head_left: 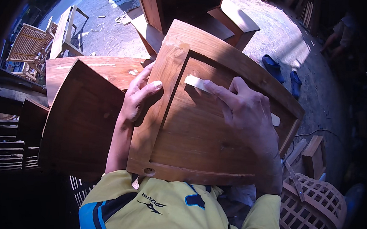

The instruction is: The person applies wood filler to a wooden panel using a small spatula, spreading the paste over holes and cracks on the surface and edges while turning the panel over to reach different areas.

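A framed wooden panel point(199, 136) with a recessed middle rests against my chest, tilted up toward me. My left hand point(137, 96) grips its left frame edge, thumb on the front face. My right hand point(244, 111) lies on the recessed panel and holds a flat pale tool point(195, 82), like a scraper or putty blade. The blade's tip is pressed against the inner upper corner of the frame. Pale filler marks show on the frame's top corner point(177, 43).
A second brown wooden piece point(81, 117) stands at my left. More wooden furniture parts point(189, 7) sit ahead on the concrete floor. Blue sandals point(273, 66) lie at the right. A lattice plastic stool point(311, 206) is at lower right. Slatted chairs point(29, 42) stand far left.
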